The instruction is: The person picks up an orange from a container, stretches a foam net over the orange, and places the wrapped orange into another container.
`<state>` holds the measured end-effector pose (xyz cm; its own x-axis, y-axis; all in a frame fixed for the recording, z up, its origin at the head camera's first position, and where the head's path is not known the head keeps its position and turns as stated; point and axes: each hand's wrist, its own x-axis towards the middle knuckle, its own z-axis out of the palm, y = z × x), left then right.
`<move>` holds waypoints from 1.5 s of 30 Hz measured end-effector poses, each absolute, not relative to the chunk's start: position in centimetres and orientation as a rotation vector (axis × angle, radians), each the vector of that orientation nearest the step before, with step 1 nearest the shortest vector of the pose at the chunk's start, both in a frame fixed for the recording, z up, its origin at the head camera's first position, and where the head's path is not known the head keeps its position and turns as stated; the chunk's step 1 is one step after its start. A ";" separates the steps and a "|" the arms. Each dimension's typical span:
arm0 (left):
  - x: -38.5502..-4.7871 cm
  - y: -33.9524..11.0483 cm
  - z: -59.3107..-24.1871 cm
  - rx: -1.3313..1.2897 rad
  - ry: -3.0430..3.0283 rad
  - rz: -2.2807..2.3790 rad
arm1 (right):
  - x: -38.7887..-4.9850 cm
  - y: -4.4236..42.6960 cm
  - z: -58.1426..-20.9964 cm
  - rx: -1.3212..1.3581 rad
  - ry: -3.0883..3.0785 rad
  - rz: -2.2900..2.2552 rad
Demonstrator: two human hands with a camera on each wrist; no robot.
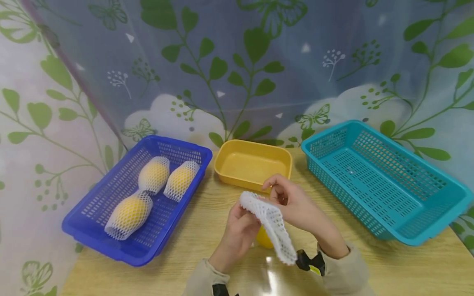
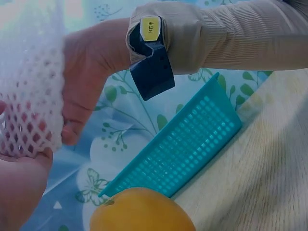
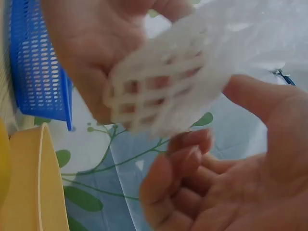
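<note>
My left hand point(image 1: 238, 230) grips one end of a white foam net sleeve point(image 1: 275, 228), whose other end hangs down toward me. Around the sleeve's upper side is my right hand point(image 1: 300, 205). Its thumb touches the mesh in the right wrist view, while its loosely curled fingers point(image 3: 178, 173) stay below, apart from the thumb. Partly behind the sleeve, a bare yellow mango point(image 1: 263, 238) sits low on the table; the left wrist view shows the top of this mango point(image 2: 142, 211). No fruit shape shows inside the sleeve.
On the left, a blue basket point(image 1: 181, 224) holds 3 yellow mangoes in white foam nets, one being this netted mango point(image 1: 129, 213). A yellow tray point(image 1: 253, 164) stands behind my hands. The teal basket point(image 1: 374, 181) is at the right, near the patterned curtain point(image 1: 237, 82).
</note>
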<state>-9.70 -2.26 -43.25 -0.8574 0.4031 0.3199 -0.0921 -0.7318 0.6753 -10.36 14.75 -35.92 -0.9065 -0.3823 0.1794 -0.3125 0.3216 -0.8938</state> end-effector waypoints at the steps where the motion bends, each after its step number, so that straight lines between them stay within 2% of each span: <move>1: -9.6 -2.3 -43.2 0.677 0.984 2.605 | -10.4 14.7 -36.0 -0.649 2.525 -1.630; 8: -9.4 -2.2 -43.2 0.675 1.081 2.573 | -10.2 14.5 -36.5 -0.599 2.579 -1.548; 14: -9.3 -2.0 -43.2 0.634 1.271 2.510 | -10.2 14.7 -37.6 -0.733 2.534 -1.687; 20: -9.2 -2.2 -43.0 0.550 1.344 2.438 | -10.1 15.1 -38.9 -0.836 2.302 -1.887; 25: -9.2 -2.5 -43.0 0.607 1.315 2.424 | -10.0 15.4 -39.6 -0.866 1.968 -2.070; 34: -9.5 -3.0 -43.4 0.628 1.096 2.426 | -9.7 15.8 -41.2 -0.669 1.382 -2.188; 45: -9.6 -3.2 -43.8 0.544 0.968 2.355 | -9.8 16.6 -42.9 -0.595 1.198 -2.277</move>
